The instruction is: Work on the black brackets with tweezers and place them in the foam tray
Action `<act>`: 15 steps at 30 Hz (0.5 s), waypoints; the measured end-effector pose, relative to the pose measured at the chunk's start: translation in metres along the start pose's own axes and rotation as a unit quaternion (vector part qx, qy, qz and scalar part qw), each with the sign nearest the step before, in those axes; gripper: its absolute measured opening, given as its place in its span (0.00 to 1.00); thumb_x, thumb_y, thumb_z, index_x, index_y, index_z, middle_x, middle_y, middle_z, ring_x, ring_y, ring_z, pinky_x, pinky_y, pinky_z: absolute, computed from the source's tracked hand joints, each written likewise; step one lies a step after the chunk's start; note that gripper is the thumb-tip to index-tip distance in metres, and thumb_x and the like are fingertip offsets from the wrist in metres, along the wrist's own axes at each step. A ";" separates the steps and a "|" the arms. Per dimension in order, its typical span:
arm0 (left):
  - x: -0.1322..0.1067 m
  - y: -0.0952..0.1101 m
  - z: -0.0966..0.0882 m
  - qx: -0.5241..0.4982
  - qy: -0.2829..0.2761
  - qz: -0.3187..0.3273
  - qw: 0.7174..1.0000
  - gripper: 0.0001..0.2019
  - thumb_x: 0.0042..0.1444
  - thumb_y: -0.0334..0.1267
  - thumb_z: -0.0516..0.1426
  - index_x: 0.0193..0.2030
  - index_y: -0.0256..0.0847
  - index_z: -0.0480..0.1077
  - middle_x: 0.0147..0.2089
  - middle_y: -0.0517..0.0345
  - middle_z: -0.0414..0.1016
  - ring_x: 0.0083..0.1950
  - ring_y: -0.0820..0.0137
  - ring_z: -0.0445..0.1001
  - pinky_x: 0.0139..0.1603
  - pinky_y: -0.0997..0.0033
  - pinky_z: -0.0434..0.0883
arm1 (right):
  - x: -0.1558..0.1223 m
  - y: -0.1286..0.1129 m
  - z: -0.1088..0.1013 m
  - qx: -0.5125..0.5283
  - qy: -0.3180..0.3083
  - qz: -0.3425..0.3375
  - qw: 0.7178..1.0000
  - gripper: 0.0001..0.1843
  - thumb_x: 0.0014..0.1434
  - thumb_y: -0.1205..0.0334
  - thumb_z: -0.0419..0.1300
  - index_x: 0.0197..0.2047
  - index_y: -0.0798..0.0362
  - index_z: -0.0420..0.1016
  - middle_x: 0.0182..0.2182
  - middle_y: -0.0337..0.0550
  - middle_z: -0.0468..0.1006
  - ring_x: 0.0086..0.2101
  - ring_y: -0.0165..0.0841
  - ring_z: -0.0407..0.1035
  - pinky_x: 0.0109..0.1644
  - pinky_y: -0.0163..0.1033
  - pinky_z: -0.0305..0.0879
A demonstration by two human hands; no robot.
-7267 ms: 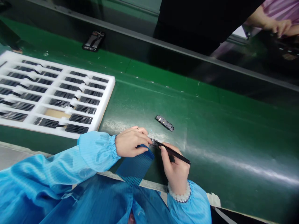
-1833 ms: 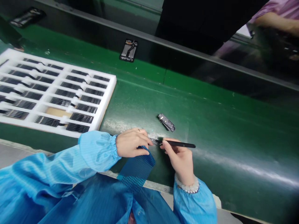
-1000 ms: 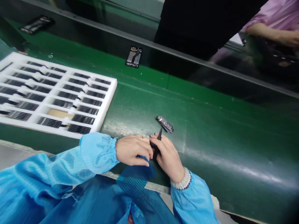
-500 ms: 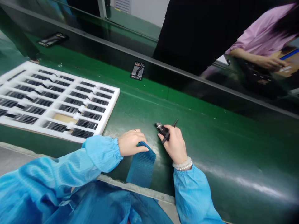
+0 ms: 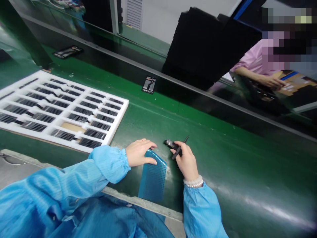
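My left hand point(image 5: 139, 152) is at the top end of a blue, dotted film strip point(image 5: 153, 180), its thumb lying over the strip and its fingers past the curled edge. The strip hangs toward the bench's front edge. To the right, my right hand point(image 5: 187, 162) is closed around black tweezers point(image 5: 183, 142), which lie slantwise across the fingers. Those same fingers also hold a small black part with a silvery end point(image 5: 169, 143). Part of this piece is hidden behind the fingers and tweezers.
On the left lies a white foam tray point(image 5: 125, 107) with several black flex parts in slots. A phone-like part point(image 5: 149, 84) rests at the bench's back, another point(image 5: 68, 52) farther left. Behind the dark rail stand a black panel point(image 5: 193, 49) and a co-worker's hand point(image 5: 276, 81).
The view has tilted up slightly. My left fingers have spread from their pinch, and the strip's end lies flatter. My right hand still holds the tweezers and black part.
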State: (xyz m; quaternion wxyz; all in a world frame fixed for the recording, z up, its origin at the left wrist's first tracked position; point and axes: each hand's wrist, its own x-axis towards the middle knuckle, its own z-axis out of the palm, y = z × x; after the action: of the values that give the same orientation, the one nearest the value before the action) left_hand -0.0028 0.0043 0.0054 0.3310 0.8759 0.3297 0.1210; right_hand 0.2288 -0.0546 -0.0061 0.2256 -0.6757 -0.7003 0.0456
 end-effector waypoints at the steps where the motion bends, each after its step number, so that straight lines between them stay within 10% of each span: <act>1: 0.001 0.000 -0.001 -0.017 0.008 -0.008 1.000 0.26 0.48 0.49 0.65 0.51 0.38 0.67 0.47 0.51 0.74 0.50 0.61 0.71 0.53 0.60 0.67 | 0.001 0.000 0.000 -0.020 0.004 -0.015 1.000 0.11 0.61 0.61 0.53 0.47 0.53 0.68 0.38 0.49 0.77 0.39 0.40 0.71 0.42 0.42 0.68; 8: 0.020 0.001 0.000 -0.309 0.066 -0.169 0.934 0.27 0.54 0.44 0.59 0.59 0.34 0.63 0.52 0.46 0.73 0.45 0.67 0.73 0.49 0.65 0.70 | 0.012 -0.004 0.001 -0.098 0.023 -0.098 0.990 0.08 0.61 0.62 0.51 0.43 0.54 0.67 0.31 0.48 0.77 0.31 0.40 0.72 0.33 0.41 0.68; 15: 0.030 0.007 -0.011 -0.348 0.020 -0.148 0.926 0.28 0.55 0.43 0.58 0.60 0.32 0.63 0.44 0.50 0.78 0.34 0.73 0.75 0.34 0.75 0.71 | 0.010 -0.042 -0.008 -0.049 0.059 -0.248 0.966 0.09 0.65 0.65 0.47 0.45 0.52 0.65 0.38 0.48 0.77 0.34 0.35 0.75 0.36 0.38 0.71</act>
State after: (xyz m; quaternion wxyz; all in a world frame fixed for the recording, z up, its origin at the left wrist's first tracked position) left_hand 0.0186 0.0253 0.0183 0.6224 0.6444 0.3992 0.1951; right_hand 0.1930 -0.0498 0.0190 0.2376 -0.4929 -0.8326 -0.0858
